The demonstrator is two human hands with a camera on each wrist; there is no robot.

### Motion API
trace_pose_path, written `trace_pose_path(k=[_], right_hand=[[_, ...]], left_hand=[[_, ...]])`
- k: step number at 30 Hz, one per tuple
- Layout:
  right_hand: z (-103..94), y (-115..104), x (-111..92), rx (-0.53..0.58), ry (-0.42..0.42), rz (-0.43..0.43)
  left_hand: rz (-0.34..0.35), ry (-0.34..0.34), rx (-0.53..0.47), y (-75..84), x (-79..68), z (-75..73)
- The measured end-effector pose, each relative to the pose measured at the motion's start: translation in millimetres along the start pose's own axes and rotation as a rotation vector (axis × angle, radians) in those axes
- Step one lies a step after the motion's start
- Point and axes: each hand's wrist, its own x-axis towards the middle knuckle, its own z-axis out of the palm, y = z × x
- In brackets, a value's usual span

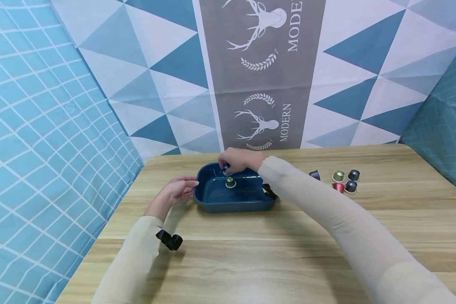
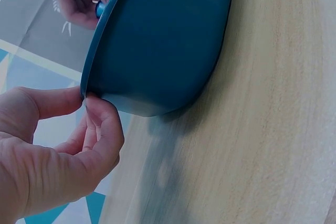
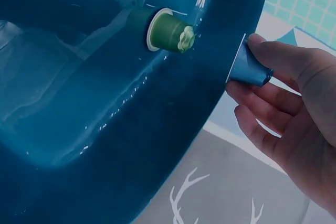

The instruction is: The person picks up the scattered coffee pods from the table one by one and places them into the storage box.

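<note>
wood-grain tbl [image 1: 228,253] w/ blue tray [image 1: 235,207], 5 pods [image 1: 338,176] to rt.

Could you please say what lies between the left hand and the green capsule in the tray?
The head view shows just the tray, its end wall then bare floor, between the left hand and capsule.

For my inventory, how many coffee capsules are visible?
7: a blue capsule in the right hand, a green capsule in the basin, and on the table, another green capsule, a red capsule, three dark capsules. The right sleeve may hide more.
</note>
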Motion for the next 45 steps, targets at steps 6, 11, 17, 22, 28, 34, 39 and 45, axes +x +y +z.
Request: trace_pose_path(k=[6, 11, 17, 22, 28, 34, 39, 45], right_hand=[[4.0, -2, 9, -0.029, -0.013, 0.000], [6.9, -5, 17, -0.053, -0.036, -0.016], [9.3, -14, 24, -0.094, -0.074, -0.024], [8.7, -23, 26, -0.130, -0.096, -0.033], [11.5, -30, 32, -0.129, -0.105, -0.034], [15.8, -33, 37, -0.107, -0.092, -0.019], [17.3, -31, 41, -0.116, -0.072, 0.008], [17.4, -29, 45, -0.118, -0.063, 0.000]], left_hand=[[-0.008, 0.004, 0.000, 1.9, 1.3, 1.0], [-0.014, 0.008, -0.007, 3.0, -0.8, 1.2], [-0.018, 0.003, -0.019, 2.0, -1.2, 0.8], [-0.019, 0.003, -0.023, 1.4, -0.7, 0.8], [-0.009, -0.012, -0.035, -2.0, -0.7, 1.6], [0.002, -0.021, -0.034, -5.5, 0.0, 1.7], [0.001, -0.016, -0.025, -4.0, 0.7, 1.6], [0.003, -0.019, -0.013, 0.1, -0.9, 1.4]])
